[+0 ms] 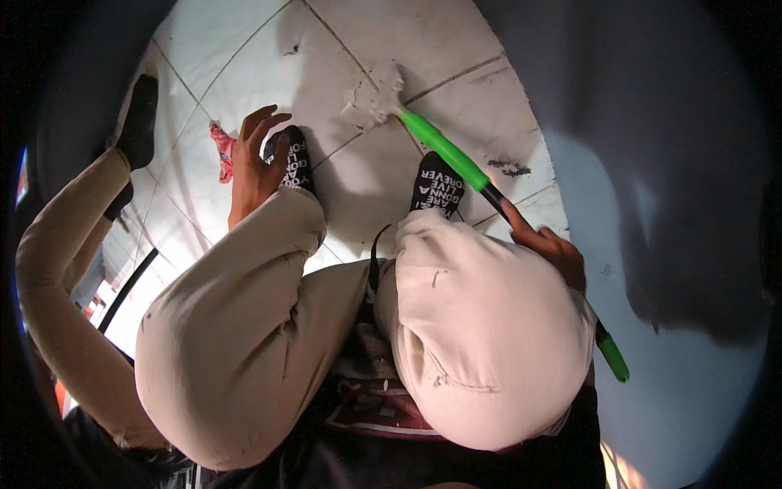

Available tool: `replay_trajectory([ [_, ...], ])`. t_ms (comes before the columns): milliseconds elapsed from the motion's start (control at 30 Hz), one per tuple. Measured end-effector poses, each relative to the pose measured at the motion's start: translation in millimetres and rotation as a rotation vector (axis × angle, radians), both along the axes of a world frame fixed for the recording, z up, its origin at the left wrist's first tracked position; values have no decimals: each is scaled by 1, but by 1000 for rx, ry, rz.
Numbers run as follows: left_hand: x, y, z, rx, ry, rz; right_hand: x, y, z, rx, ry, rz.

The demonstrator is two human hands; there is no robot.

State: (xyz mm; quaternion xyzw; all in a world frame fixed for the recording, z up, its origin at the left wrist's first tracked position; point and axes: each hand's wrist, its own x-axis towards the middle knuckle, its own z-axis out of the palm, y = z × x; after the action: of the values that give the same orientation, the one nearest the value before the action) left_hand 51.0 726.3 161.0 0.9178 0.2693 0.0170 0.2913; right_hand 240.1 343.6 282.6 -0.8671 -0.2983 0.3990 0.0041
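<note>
My right hand (547,248) is closed around the black part of a long-handled tool, beside my right knee. The tool has a green-and-black handle (444,150) running slantwise from lower right to upper middle. Its whitish head (386,99) rests on the tiled floor; I cannot tell whether it is a brush or a scraper. My left hand (259,159) hangs low beside my left foot, fingers apart and slightly curled, with nothing in them. Just left of it lies a crumpled red wrapper (222,152).
My feet in black socks with white lettering (437,186) stand on white floor tiles (244,49). A blue-grey wall or panel (603,269) rises along the right. At left show legs in tan trousers (57,285), perhaps another person's or a reflection. Dark smudges (510,168) mark the tiles.
</note>
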Motion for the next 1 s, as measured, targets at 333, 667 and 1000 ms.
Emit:
replay_trajectory([
  [333,25,12,-35,-316,-100,-146,-30,30,32,-130,-288,68],
  [667,41,-14,-93,-55,-129,-534,-51,70,65,-368,-116,-76],
  [1000,9,8,-91,-188,-225,-460,-43,99,59,-345,-119,-69],
])
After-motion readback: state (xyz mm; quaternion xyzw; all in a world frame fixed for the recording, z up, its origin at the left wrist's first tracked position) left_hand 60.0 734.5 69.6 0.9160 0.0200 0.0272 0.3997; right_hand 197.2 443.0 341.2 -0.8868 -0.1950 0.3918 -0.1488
